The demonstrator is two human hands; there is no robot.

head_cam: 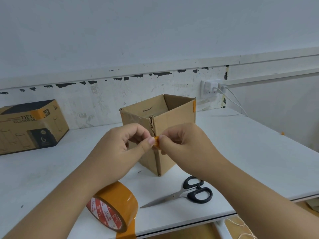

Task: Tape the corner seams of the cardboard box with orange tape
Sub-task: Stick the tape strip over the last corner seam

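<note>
presently, the cardboard box (172,128) stands upright and open-topped on the white table (250,152), one vertical corner seam turned toward the viewer. that near seam is frayed at its upper part and bears no tape. a strip of orange tape (194,105) is already in place on the box's far right corner, at the rim.

the left hand (120,144) and the right hand (183,142) meet in front of the near seam, fingers curled. between them they pinch a small crumpled piece of orange tape (156,143), thumb and fingertips of each hand closed on its opposite ends. the piece sits just before the seam; whether it touches the cardboard cannot be told.

the roll of orange tape (115,207) lies on the table near its front edge, under the left forearm, with a loose end trailing over the edge. black-handled scissors (181,194) lie closed to the right of the roll. a printed glassware carton (31,126) sits at far left against the wall. a wall socket (209,87) with white cables is behind the box.
</note>
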